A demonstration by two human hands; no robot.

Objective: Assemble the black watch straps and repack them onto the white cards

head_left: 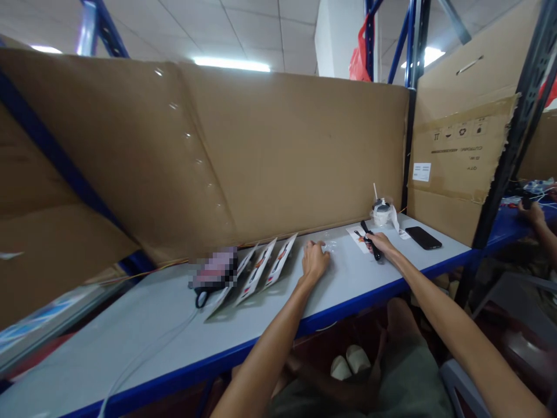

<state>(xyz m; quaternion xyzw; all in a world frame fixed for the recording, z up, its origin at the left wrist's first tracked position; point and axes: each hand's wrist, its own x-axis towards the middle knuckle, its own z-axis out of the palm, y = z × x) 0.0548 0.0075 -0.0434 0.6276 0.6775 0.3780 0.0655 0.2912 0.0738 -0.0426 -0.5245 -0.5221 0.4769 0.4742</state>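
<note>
My right hand [379,244] is closed around a slim black tool [375,251] with a long handle; its exact kind is hard to tell. Under and beside it lies a printed card [357,239] showing a picture of a dark and orange item. Further left, my left hand [315,259] rests on the table with curled fingers, at a crumpled piece of clear plastic [331,242]. Its fingertips are partly hidden. Several printed cards [260,271] lean in a row left of that hand, beside a blurred dark pouch-like object [215,270].
A black phone [423,238] lies at the table's right, near a white cup [382,215] in clear plastic with a straw. Cardboard walls [296,151] close off the back and right side. A white cable [143,354] crosses the left. Another person's hand [533,212] shows far right.
</note>
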